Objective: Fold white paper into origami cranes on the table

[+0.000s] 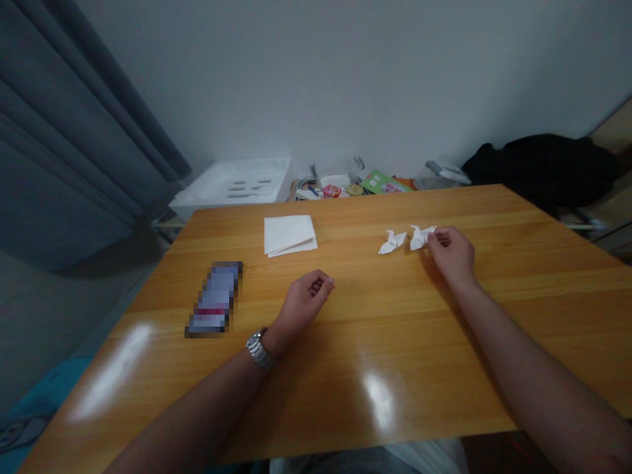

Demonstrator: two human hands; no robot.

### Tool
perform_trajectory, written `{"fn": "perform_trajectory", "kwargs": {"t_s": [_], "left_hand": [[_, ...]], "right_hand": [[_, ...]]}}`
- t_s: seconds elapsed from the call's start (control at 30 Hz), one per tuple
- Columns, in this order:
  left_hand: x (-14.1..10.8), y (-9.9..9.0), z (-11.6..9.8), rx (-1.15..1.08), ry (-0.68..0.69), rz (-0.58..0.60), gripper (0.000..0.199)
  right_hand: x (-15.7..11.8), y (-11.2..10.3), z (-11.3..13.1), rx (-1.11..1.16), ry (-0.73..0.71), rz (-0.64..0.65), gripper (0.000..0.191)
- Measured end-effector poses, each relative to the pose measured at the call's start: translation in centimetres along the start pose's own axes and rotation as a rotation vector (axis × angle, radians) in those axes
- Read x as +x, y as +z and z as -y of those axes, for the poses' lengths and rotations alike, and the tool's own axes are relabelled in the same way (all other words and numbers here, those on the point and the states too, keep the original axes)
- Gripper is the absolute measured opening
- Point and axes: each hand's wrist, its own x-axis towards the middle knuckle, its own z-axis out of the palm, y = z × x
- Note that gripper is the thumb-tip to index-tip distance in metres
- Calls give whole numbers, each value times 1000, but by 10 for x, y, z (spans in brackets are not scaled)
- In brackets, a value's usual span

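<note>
Two white folded paper cranes stand side by side on the right half of the wooden table (345,342). My right hand (451,255) pinches the wing side of the right paper crane (419,237) between thumb and fingers. Just left of it sits the other paper crane (392,243), which no hand touches. My left hand (307,299), with a metal watch (260,348) on its wrist, is curled closed over the middle of the table, and I see nothing in it. Beyond it lie folded sheets of lined white paper (289,234).
A phone (215,299), its screen blurred, lies on the left of the table. Behind the far edge are a white plastic tray (237,181), a green booklet (382,182) and small clutter. Black cloth (543,168) lies at the far right; a grey curtain (74,131) hangs on the left.
</note>
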Motion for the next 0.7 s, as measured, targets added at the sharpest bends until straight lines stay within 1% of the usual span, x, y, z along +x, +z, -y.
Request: {"fn": "perform_trajectory", "kwargs": {"t_s": [0.2, 0.37, 0.47, 0.57, 0.63, 0.7], "left_hand": [[0, 0, 0, 22, -9, -1, 34], [0, 0, -1, 9, -10, 3, 34], [0, 0, 1, 5, -10, 7, 34], [0, -1, 2, 10, -5, 7, 34], [0, -1, 3, 17, -3, 4, 34], [0, -1, 4, 21, -6, 2, 34]], "right_hand": [[2, 6, -7, -14, 20, 18, 22], [3, 7, -10, 20, 31, 19, 21], [2, 6, -8, 33, 75, 17, 26], [0, 3, -1, 46, 99, 7, 32], [0, -1, 6, 73, 92, -43, 34], [0, -7, 13, 91, 76, -160, 34]]}}
